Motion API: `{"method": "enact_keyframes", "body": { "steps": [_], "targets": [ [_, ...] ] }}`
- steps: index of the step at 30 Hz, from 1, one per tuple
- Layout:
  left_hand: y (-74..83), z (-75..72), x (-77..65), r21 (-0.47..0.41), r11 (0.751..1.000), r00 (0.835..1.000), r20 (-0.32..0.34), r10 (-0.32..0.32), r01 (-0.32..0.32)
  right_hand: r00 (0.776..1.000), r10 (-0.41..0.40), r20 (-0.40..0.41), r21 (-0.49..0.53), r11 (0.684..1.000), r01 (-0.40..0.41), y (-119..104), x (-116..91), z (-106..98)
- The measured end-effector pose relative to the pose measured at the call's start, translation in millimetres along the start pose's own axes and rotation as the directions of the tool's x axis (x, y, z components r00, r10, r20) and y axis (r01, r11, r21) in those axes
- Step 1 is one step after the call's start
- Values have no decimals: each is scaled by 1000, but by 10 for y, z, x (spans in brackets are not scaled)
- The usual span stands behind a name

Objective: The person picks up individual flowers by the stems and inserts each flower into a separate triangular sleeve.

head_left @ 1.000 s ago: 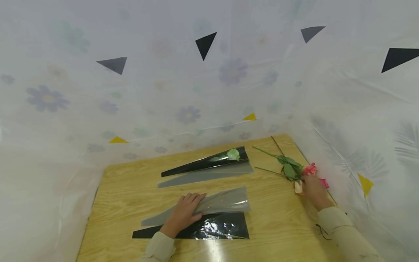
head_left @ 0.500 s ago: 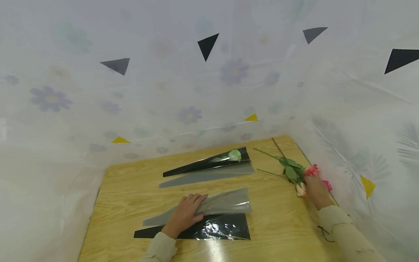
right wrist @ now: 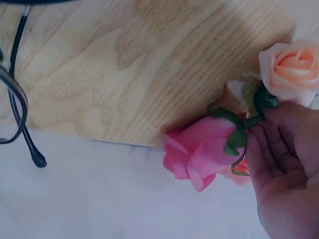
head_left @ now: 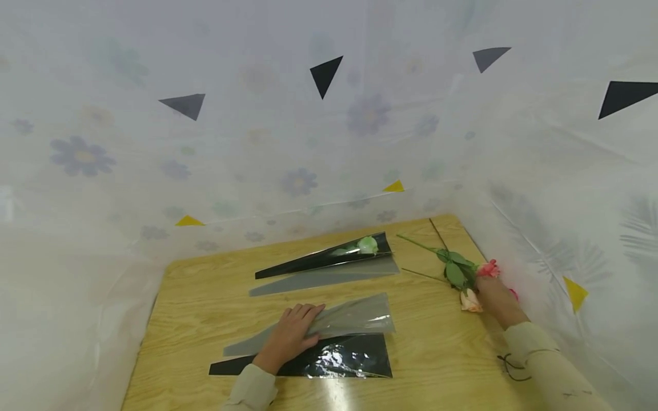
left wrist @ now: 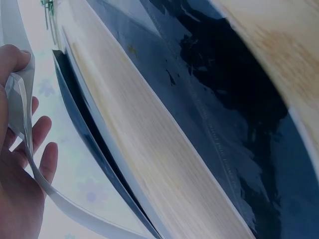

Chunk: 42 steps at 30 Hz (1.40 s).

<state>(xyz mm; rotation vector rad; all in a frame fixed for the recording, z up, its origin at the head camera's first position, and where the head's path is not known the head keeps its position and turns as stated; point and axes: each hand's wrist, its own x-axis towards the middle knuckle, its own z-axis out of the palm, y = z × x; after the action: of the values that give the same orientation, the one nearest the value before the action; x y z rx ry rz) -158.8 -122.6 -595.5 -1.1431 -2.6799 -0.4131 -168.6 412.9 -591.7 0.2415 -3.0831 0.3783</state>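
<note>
My left hand (head_left: 289,337) grips a grey see-through flower sleeve (head_left: 357,317), its thumb and fingers on either side of the film in the left wrist view. Just in front lies a black flower sleeve (head_left: 354,355) with a glossy clear face. At the table's right edge, my right hand (head_left: 497,298) pinches the green stem of a pink rose (right wrist: 204,152) close under its bloom. Beside these fingers are a peach rose (right wrist: 294,64) and a coral-pink flower (head_left: 489,268). In the head view the right hand mostly hides the pink rose.
Farther back, a black sleeve (head_left: 303,262) with a pale green rose (head_left: 367,245) inside lies along another grey sleeve (head_left: 313,279). Flower stems (head_left: 417,244) and leaves (head_left: 454,274) spread left of the right hand. Pale sheeting (head_left: 247,142) surrounds the wooden table (head_left: 195,308).
My right hand has shifted slightly, and less of the pink rose shows in the head view. The peach rose has moved a little downward. The left hand keeps its hold on the grey sleeve.
</note>
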Motion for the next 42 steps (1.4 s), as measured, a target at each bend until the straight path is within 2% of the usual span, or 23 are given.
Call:
{"method": "enact_keyframes", "body": {
  "steps": [3, 6, 9, 11, 12, 14, 18, 20, 21, 26, 32, 42],
  "targets": [
    [-16, 8, 8, 8, 1000, 1000, 2, -3, 3, 1000, -5, 30, -2, 1000, 5, 28, 8, -6],
    [-32, 12, 15, 16, 1000, 1000, -8, -2, 2, 1000, 21, 15, -13, 1000, -21, 45, -3, -30],
    [-52, 4, 16, 16, 1000, 1000, -7, -6, 6, 998, -9, -63, -34, 999, 7, 52, -17, -70],
    [-70, -10, 18, 15, 1000, 1000, -9, -6, 6, 989, -61, -136, -59, 997, 53, 34, -22, -97],
    [-82, -16, 20, 15, 1000, 1000, -9, -7, 7, 978, -111, -176, -68, 993, 100, 16, -17, -112],
    [-105, -30, 25, 16, 1000, 1000, -16, -6, 6, 936, -230, -266, -101, 972, 210, -30, -2, -140],
    [-156, -45, 34, 9, 1000, 999, -46, -5, 5, 810, -450, -377, -167, 893, 418, -136, 41, -180],
    [-172, -55, 34, 2, 1000, 999, -47, -12, 12, 776, -502, -381, -176, 864, 472, -175, 44, -185],
    [-181, -59, 30, 6, 1000, 999, -42, -18, 18, 768, -517, -379, -178, 855, 488, -193, 44, -183],
    [-211, -84, -8, 9, 999, 999, -32, -32, 33, 751, -570, -334, -203, 822, 533, -271, 16, -162],
    [-237, -97, -43, 27, 999, 999, -43, -16, 17, 698, -630, -340, -227, 775, 589, -396, 33, -119],
    [-225, -122, -19, 33, 999, 999, 5, -36, 35, 659, -660, -360, -241, 749, 618, -683, 69, -78]
  ]
}}
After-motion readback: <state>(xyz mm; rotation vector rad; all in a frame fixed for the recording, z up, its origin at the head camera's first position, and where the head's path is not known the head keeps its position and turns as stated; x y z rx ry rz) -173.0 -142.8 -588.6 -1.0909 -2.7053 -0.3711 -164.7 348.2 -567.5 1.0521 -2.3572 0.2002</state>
